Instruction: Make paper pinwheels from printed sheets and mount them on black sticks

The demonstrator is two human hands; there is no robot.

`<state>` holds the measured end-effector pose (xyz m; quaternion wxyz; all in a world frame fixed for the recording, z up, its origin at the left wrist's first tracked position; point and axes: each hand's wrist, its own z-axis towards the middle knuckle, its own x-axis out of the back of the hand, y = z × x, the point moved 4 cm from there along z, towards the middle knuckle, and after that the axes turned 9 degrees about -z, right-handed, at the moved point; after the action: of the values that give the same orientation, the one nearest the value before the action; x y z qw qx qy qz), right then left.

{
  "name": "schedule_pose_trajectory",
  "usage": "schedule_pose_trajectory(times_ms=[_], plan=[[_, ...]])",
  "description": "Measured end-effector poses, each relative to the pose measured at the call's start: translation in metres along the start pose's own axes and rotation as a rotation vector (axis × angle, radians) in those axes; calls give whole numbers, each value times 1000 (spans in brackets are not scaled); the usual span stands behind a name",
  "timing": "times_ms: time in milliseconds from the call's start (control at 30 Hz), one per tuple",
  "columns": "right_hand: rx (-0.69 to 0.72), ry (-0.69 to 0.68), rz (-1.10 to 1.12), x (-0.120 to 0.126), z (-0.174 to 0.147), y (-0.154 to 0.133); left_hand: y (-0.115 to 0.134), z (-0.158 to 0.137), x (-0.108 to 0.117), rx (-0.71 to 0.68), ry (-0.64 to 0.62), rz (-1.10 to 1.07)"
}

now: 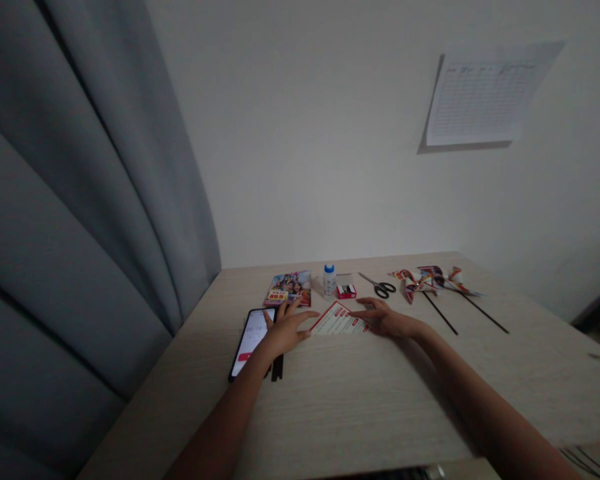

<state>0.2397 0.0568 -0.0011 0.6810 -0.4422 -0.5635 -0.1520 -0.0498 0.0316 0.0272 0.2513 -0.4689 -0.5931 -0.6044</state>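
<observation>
A triangular piece of printed paper (339, 321), white with red edging and red labels, lies flat on the table between my hands. My left hand (285, 328) is open with fingers spread; its thumb and index finger reach to the paper's left corner, and its other fingers lie by the phone. My right hand (384, 319) has its fingers stretched over the paper's right side, touching it. Part of that right corner is hidden under the hand. Left of my left hand lies a lit phone (253, 337), partly covered by my hand and forearm.
Behind the paper stand a blue-capped white bottle (329, 283) and a small red box (347, 291). Scissors (381, 288) lie right of them, a colourful leaflet (291, 287) left. Two paper pinwheels (423, 280) on black sticks lie farther right. Dark strips (277, 367) lie by the phone.
</observation>
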Motion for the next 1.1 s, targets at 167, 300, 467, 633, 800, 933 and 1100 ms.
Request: schedule_pose_trajectory(times_ms=[167,300,467,633,800,933,1100], plan=[[2,-20,-35,0,0,1,-6,1,1,14,-29,10],[8,-38,-48,-1,1,2,-9,2,2,17,-31,29],[-1,-19,-25,0,0,1,-12,1,6,42,-21,32],[-55,31,-23,-1,-1,-8,-4,2,5,4,44,-7],[-141,226,-73,-2,1,-25,20,5,-18,-153,140,-26],[-214,281,-134,-6,4,-36,31,6,-37,-177,213,-25],[-273,314,-188,-12,7,-40,37,8,-44,-139,252,14]])
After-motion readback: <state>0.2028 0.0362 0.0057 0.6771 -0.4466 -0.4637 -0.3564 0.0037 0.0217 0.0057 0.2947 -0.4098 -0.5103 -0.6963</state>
